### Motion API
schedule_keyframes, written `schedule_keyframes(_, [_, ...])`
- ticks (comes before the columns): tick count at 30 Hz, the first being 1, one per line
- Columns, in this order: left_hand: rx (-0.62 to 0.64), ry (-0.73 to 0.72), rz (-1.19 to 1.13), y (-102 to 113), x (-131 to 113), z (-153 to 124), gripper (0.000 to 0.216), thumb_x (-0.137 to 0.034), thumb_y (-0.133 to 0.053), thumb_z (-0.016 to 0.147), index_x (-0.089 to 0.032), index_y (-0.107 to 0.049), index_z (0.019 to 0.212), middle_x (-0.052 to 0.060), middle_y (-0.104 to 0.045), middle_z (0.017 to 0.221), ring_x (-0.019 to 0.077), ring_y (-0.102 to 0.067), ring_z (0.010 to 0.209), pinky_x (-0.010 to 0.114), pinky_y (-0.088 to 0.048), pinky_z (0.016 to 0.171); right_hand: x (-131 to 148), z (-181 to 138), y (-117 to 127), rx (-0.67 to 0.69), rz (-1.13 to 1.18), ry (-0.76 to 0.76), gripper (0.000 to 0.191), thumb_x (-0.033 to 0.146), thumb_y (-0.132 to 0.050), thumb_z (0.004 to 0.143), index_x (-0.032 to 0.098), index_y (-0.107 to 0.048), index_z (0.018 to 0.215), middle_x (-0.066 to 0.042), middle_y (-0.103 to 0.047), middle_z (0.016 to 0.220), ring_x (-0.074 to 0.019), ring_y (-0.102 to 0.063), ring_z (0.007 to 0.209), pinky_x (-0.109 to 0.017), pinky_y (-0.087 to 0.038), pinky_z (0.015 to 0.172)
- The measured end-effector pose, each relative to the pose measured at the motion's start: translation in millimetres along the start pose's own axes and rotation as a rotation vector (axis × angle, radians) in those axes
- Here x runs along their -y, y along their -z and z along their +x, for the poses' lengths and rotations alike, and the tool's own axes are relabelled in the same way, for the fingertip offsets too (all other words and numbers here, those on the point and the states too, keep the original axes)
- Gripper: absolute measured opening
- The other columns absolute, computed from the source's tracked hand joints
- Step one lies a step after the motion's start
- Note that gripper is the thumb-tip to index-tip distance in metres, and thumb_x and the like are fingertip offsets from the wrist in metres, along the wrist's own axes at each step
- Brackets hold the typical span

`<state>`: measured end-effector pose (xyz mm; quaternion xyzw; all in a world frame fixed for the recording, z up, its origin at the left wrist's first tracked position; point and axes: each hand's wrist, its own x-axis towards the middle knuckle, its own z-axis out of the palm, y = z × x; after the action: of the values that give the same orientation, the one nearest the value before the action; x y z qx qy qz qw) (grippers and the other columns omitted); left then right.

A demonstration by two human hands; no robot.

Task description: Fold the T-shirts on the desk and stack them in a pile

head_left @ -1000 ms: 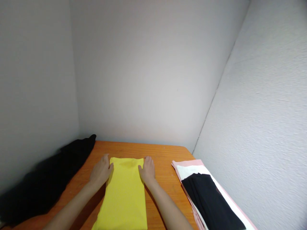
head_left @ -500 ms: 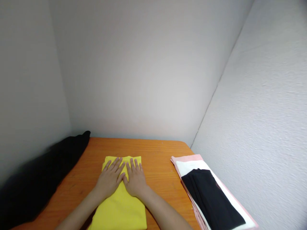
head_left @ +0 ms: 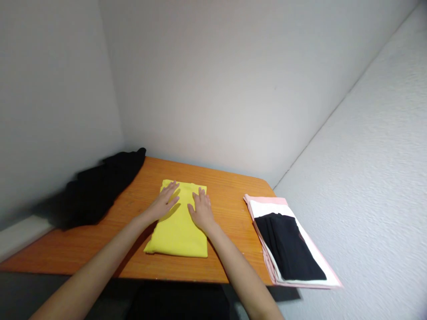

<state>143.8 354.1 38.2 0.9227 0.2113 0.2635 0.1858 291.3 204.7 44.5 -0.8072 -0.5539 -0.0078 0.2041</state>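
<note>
A folded yellow cloth [head_left: 178, 229] lies flat in the middle of the orange wooden table [head_left: 230, 195]. My left hand [head_left: 165, 202] rests palm down on its far left part, fingers spread. My right hand [head_left: 201, 212] presses flat on its right side, fingers pointing away from me. Neither hand grips anything.
A heap of black fabric [head_left: 96, 186] lies at the table's far left against the wall. A stack of folded pink, white and black cloths [head_left: 287, 238] sits at the right edge. Grey walls close in the table on three sides.
My hands went from the cloth's far corners onto its top, then spread slightly apart. The view has dropped back, so the table's front edge now shows.
</note>
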Motion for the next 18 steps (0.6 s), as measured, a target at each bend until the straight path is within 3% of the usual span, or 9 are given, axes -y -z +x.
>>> schedule_keyframes(2, [-0.09,0.095,-0.086,18,-3,-30,0.049,-0.047,-0.03,0.095,-0.02,-0.045,0.133,0.013,-0.051,0.141,0.021,-0.046,0.132,0.041,-0.04,0.109,-4,-23,12,-0.066,0.045,0.003,0.047,0.039,-0.047,0.095,0.015,-0.048,0.135,-0.016,-0.031,0.153,-0.0297,-0.022,0.143,-0.048,-0.022,0.114])
schedule_keyframes(5, [-0.146,0.273,-0.24,40,-11,-91,0.034,-0.052,-0.043,0.092,-0.023,-0.057,0.102,0.005,-0.067,0.105,0.0181,-0.063,0.098,0.031,-0.051,0.089,-8,-71,29,-0.17,0.107,0.001,0.029,0.037,-0.053,0.091,0.02,-0.058,0.114,-0.012,-0.056,0.127,-0.028,-0.046,0.125,-0.045,-0.036,0.102])
schedule_keyframes(9, [-0.087,0.295,-0.128,46,-29,-153,0.034,-0.056,-0.055,0.084,-0.022,-0.057,0.08,0.001,-0.064,0.083,0.0188,-0.061,0.082,0.03,-0.048,0.075,-3,-133,40,-0.191,0.14,-0.028,0.018,0.036,-0.063,0.086,0.021,-0.054,0.093,-0.004,-0.058,0.094,-0.0234,-0.054,0.092,-0.038,-0.042,0.081])
schedule_keyframes(13, [-0.147,0.206,0.078,39,-47,-169,0.036,-0.059,-0.06,0.079,-0.023,-0.06,0.083,0.002,-0.064,0.086,0.0216,-0.06,0.083,0.034,-0.045,0.078,9,-161,40,-0.19,0.128,0.061,0.02,0.025,-0.066,0.083,0.022,-0.052,0.096,-0.004,-0.056,0.097,-0.0241,-0.051,0.094,-0.038,-0.04,0.081])
schedule_keyframes(18, [-0.184,0.093,0.228,27,-44,-167,0.026,-0.048,-0.057,0.084,-0.023,-0.063,0.085,0.003,-0.067,0.086,0.0213,-0.062,0.083,0.034,-0.044,0.077,13,-158,31,-0.212,0.055,0.16,0.016,0.017,-0.064,0.084,0.023,-0.054,0.095,-0.003,-0.058,0.098,-0.0234,-0.05,0.094,-0.039,-0.038,0.084])
